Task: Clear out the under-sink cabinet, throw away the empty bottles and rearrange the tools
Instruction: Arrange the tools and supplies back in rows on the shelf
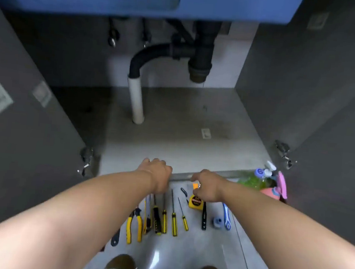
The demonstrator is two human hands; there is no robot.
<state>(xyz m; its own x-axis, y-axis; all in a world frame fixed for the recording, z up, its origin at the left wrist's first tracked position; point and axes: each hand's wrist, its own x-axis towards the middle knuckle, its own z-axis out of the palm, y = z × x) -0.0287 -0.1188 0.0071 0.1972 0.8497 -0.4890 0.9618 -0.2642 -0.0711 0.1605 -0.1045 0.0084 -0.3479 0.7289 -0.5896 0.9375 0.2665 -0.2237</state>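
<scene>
Left hand [155, 173] is reaching over the cabinet floor [183, 135] edge, fingers hidden. Right hand [207, 188] is curling by an orange item [195, 185]; I cannot tell whether it is gripping. Below, tools are lying in a row on the floor: pliers [134, 225], screwdrivers [173, 220], tape measure [196, 203]. Bottles [252, 180] are standing right. Risk: my wrist brushing the row crooked. Tape label unreadable.

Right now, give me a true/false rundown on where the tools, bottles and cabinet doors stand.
The tools lie in a row on the floor before the cabinet. True.
The yellow pliers sit at the row's right end. False: the pliers are near its left end.
Both cabinet doors are shut. False: the left door and right door stand open.
A green bottle and a pink spray bottle are beside the right door. True.
The tape measure lies inside the cabinet. False: it lies on the floor.
</scene>
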